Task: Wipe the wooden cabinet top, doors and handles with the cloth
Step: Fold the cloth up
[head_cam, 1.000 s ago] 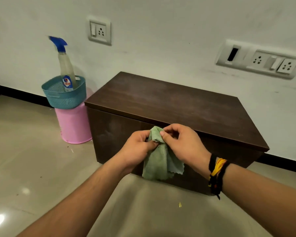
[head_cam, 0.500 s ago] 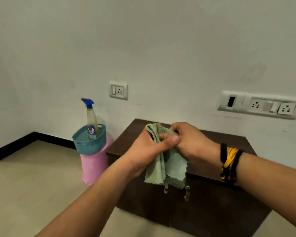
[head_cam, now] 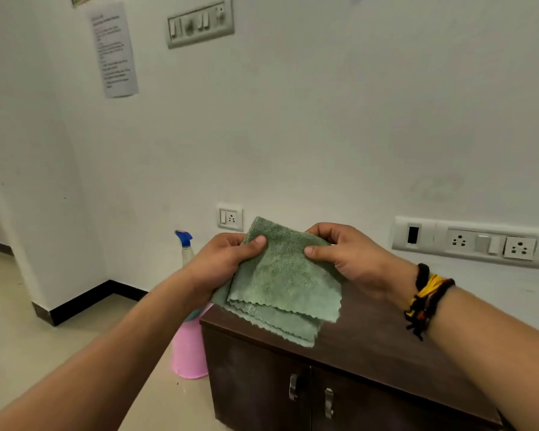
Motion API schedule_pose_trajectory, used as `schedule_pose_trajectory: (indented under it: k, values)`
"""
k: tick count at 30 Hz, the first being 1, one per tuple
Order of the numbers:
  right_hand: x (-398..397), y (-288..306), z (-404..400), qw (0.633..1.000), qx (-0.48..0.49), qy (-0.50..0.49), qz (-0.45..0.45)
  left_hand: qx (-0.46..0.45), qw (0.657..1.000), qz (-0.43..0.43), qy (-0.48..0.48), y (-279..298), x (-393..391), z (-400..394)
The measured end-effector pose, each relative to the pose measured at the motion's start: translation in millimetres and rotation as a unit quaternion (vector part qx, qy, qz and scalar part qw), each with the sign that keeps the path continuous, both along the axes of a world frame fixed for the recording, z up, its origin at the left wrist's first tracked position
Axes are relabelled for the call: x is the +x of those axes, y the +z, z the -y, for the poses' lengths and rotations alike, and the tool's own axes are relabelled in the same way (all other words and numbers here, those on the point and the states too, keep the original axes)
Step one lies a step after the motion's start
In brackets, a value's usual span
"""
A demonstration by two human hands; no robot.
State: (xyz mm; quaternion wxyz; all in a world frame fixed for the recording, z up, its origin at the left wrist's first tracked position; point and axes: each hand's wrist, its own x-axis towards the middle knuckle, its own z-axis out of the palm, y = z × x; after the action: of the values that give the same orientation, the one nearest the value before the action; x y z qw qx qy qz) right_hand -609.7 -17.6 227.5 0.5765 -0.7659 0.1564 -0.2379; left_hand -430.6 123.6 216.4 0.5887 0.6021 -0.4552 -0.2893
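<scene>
Folded green cloth [head_cam: 280, 281] held in the air above the wooden cabinet [head_cam: 371, 343]; left hand [head_cam: 221, 262] and right hand [head_cam: 349, 256] each pinch an upper corner, thumbs on top; cloth appears light, soft, limp; best gripped as a folded pad; handles [head_cam: 293, 387] below, untouched.

Cabinet [head_cam: 371, 346] top bare right of the cloth [head_cam: 280, 281]. Door fronts open except two handles [head_cam: 310, 396] mid-front. Pink bin [head_cam: 189, 353] tight against cabinet's left side.
</scene>
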Motion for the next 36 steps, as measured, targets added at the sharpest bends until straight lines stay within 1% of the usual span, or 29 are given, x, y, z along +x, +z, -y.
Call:
schedule_pose_trajectory:
  k: [2,3,5,7,8,11,12,14,16,17,20,22,23,24,26,28,30,32,33,35,36]
  values:
    - [-2.5,-11.3,8.1,0.999,0.026,0.021,-0.018,0.004,0.997,0.077,0.026,0.0,-3.9,8.4]
    - [-1.8,-16.4,10.2,0.998,0.029,0.046,-0.036,-0.001,0.994,0.103,0.024,-1.0,-5.1,9.1]
    - [5.6,-28.2,11.0,0.992,0.037,0.105,-0.054,-0.016,0.993,0.119,-0.008,-6.3,-2.9,7.2]
    - [18.9,-41.6,10.0,0.990,0.045,0.122,-0.047,-0.029,0.990,0.134,-0.019,-13.2,5.6,1.5]
    - [24.4,-47.0,10.1,0.993,0.028,0.109,-0.041,-0.030,0.990,0.138,-0.023,-16.3,11.3,-1.1]
    - [53.7,-59.1,17.1,0.993,-0.105,0.045,-0.030,-0.046,0.986,0.162,-0.013,-33.5,45.4,-3.5]
    - [64.4,-62.3,20.7,0.993,-0.115,0.034,-0.021,-0.050,0.987,0.152,-0.016,-40.8,58.0,-2.8]
    - [85.6,-68.9,26.7,0.996,-0.082,0.027,0.000,-0.032,0.993,0.109,-0.044,-52.9,79.3,-0.2]
    - [105.1,-72.9,31.4,0.998,-0.058,0.013,0.007,0.008,0.991,0.117,-0.065,-61.9,100.4,6.2]
    - [112.1,-72.4,34.4,0.998,-0.061,0.005,0.006,0.017,0.991,0.118,-0.065,-64.5,110.2,9.4]
    - [124.2,-60.7,39.4,0.995,-0.101,0.002,-0.015,0.021,0.995,0.081,-0.060,-62.8,129.8,15.9]
    - [131.2,-48.7,38.5,0.992,-0.120,0.011,-0.020,0.021,0.992,0.088,-0.088,-59.3,135.8,21.6]
    - [134.7,-45.9,38.9,0.994,-0.113,0.007,-0.009,0.016,0.991,0.081,-0.101,-60.2,137.6,24.8]
    - [137.6,-45.5,40.3,0.997,-0.076,-0.003,0.008,0.003,0.993,0.057,-0.102,-62.0,140.1,28.4]
    - [139.5,-54.8,47.8,0.998,0.064,-0.011,0.016,-0.023,0.996,-0.064,-0.065,-68.4,146.4,33.5]
    - [139.4,-74.2,50.4,0.982,0.184,0.020,-0.022,-0.031,0.980,-0.192,-0.047,-78.9,151.9,35.6]
    - [146.0,-86.4,41.1,0.964,0.249,0.078,-0.045,-0.021,0.966,-0.251,-0.060,-90.8,154.7,36.1]
    - [160.2,-78.8,32.3,0.960,0.255,0.112,-0.005,-0.044,0.955,-0.284,-0.069,-88.3,160.9,38.2]
    - [168.4,-68.1,30.8,0.964,0.242,0.106,0.040,-0.071,0.951,-0.292,-0.074,-80.6,167.4,38.9]
    - [180.7,-43.4,34.2,0.970,0.185,0.063,0.145,-0.139,0.946,-0.277,-0.098,-55.3,180.9,36.3]
    - [184.7,-33.0,36.4,0.970,0.148,0.058,0.184,-0.170,0.944,-0.257,-0.117,-43.0,187.2,33.5]
